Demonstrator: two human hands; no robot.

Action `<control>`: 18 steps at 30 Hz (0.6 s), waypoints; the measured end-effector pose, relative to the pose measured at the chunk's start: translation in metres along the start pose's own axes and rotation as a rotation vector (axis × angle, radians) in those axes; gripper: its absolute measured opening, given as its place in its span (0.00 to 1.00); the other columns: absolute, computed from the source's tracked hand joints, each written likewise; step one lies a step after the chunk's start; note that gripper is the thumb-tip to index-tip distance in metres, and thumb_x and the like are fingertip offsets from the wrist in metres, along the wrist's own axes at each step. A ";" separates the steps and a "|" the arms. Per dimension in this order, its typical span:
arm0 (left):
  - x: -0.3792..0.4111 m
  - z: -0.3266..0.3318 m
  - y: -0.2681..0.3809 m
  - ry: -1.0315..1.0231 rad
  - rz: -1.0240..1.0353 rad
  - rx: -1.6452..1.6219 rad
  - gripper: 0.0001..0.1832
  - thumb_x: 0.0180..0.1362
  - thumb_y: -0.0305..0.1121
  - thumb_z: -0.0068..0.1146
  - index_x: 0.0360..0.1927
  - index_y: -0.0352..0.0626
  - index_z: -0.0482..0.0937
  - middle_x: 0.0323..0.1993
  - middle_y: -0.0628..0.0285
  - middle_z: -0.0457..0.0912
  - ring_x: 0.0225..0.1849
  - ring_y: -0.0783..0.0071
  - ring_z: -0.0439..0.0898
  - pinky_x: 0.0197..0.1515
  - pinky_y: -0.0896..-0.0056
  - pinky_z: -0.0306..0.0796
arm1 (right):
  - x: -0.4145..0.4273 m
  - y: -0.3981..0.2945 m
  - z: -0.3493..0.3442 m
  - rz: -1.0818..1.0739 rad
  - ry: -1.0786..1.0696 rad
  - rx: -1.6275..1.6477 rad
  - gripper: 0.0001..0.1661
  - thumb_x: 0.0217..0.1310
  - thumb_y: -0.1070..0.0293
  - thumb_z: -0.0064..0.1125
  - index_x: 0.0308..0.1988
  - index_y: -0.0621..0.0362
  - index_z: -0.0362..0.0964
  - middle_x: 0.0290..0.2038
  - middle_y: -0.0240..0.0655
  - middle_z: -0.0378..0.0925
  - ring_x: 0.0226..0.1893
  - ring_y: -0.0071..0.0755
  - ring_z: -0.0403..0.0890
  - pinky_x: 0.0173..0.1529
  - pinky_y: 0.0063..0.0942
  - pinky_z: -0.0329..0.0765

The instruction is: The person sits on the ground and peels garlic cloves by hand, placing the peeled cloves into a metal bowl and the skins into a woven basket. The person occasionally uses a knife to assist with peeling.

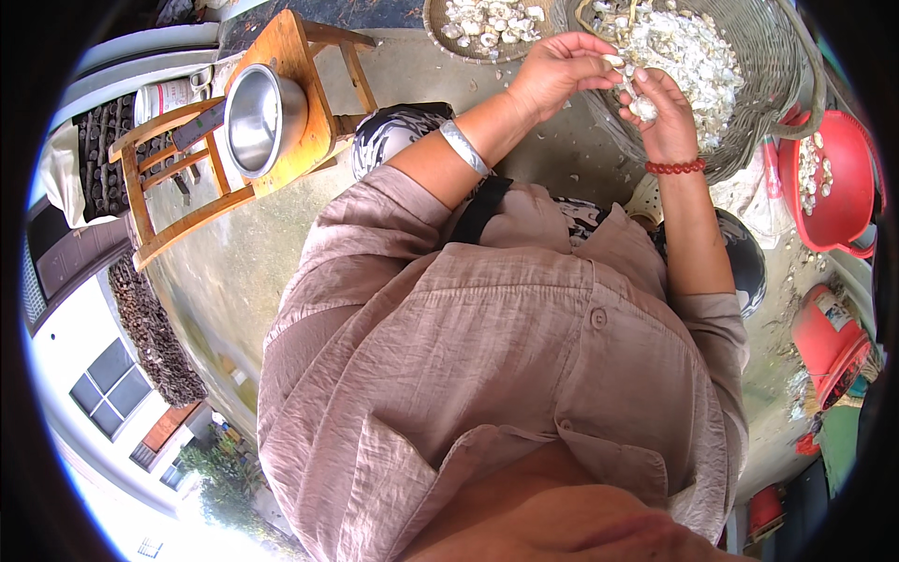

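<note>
My left hand [562, 70], with a silver bangle on its wrist, pinches a small pale piece, apparently a garlic clove [612, 60], between thumb and fingertips. Close to its right, my right hand [664, 116], wearing a red bracelet, holds a whitish garlic bulb or part of one [642, 107] in its fingers. Both hands are over the near left side of a large wicker basket [769, 95]. White garlic pieces and papery skins [692, 70] lie in this basket. Beyond my left hand, a shallow woven tray [484, 60] bears several garlic bulbs [488, 28].
A steel bowl [256, 123] rests on a wooden chair [316, 116] at left. At right are a red plastic basin [836, 218] holding pale cloves and a tipped red bucket [829, 337]. Scraps of skin dot the concrete floor [562, 140]. Firewood [151, 330] is stacked at far left.
</note>
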State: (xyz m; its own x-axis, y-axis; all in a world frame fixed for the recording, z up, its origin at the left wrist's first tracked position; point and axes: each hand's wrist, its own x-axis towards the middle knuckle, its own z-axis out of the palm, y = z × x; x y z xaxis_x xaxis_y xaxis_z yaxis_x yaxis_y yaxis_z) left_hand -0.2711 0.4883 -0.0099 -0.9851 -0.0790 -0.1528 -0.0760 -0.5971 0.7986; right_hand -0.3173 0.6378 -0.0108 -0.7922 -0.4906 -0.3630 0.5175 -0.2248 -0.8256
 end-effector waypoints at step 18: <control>0.011 0.008 -0.033 0.033 0.238 0.672 0.14 0.42 0.27 0.53 0.36 0.43 0.74 0.28 0.62 0.73 0.24 0.80 0.71 0.28 0.79 0.66 | 0.004 0.000 -0.017 -0.098 -0.025 0.363 0.18 0.51 0.72 0.42 0.43 0.68 0.55 0.40 0.42 0.62 0.43 0.42 0.69 0.47 0.33 0.68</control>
State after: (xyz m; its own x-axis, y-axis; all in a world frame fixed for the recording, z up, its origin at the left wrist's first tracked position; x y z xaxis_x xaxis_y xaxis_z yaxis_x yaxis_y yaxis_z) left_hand -0.2811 0.5136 -0.0331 -0.9824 -0.1768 0.0609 0.0509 0.0601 0.9969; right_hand -0.3261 0.6503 -0.0194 -0.8379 -0.4713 -0.2752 0.5240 -0.5537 -0.6471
